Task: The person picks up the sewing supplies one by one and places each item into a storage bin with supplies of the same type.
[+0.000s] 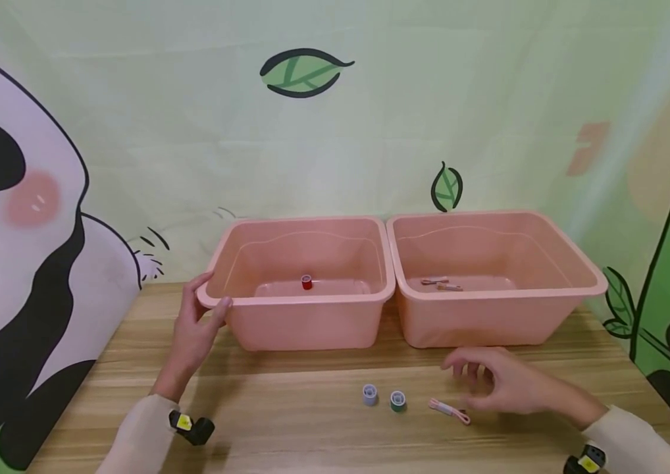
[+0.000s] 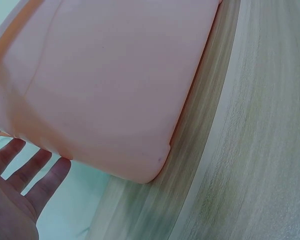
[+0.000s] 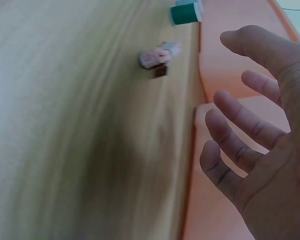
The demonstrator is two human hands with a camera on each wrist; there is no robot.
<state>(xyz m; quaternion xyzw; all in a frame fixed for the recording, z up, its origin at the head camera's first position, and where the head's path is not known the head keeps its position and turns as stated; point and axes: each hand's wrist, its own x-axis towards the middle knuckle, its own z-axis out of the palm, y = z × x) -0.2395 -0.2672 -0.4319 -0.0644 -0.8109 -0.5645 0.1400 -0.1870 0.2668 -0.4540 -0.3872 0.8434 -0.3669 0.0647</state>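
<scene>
My left hand holds the front left corner of the left pink bin, thumb at the front rim and fingers along the side. Inside that bin lies a small red spool-like roll. My right hand hovers over the table with loosely bent fingers and nothing between them. Just left of it lies a folded pink cord with a pale band round its middle. Farther left stand a green roll and a grey-blue roll. In the right wrist view, the green roll lies beyond the fingertips.
A second pink bin stands close beside the first, on the right. On its floor lie two small banded cord bundles. Both bins stand at the back of the wooden table, before a printed cloth backdrop.
</scene>
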